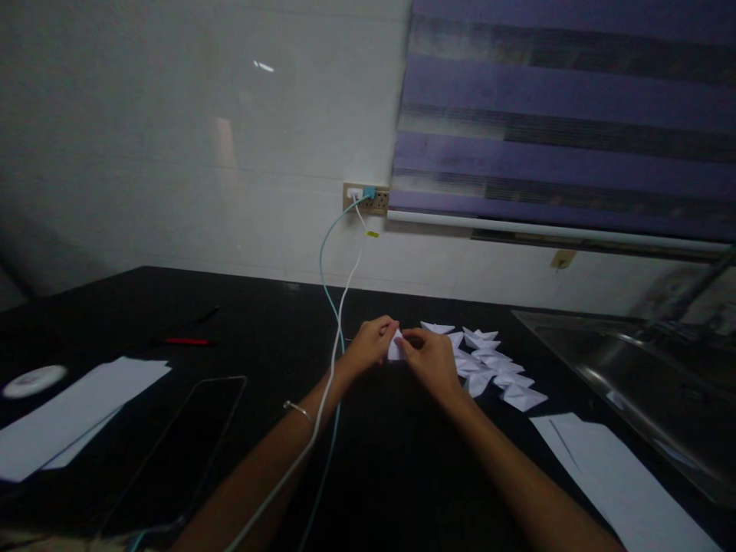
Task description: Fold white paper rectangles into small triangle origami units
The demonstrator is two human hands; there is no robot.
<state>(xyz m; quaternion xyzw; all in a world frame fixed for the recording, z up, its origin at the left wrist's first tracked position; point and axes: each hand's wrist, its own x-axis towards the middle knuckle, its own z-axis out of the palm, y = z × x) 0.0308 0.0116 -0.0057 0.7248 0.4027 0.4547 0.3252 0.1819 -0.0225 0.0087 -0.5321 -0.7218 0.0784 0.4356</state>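
Between my two hands is a small folded piece of white paper [395, 349], held up just above the black counter. My left hand [372, 342] pinches its left edge, and my right hand [430, 357] grips the right side with thumb and fingers. The fingers cover part of the paper, so its full shape is hidden. Right beside my right hand, several white folded paper boats [487, 359] lie grouped together on the counter.
White paper sheets [80, 414] lie at the left near a phone [178, 452], a red pen [187, 341] and a white round object [34, 381]. More paper [626, 483] lies at right, by a metal sink [609, 360]. A white cable [336, 337] crosses over my left forearm.
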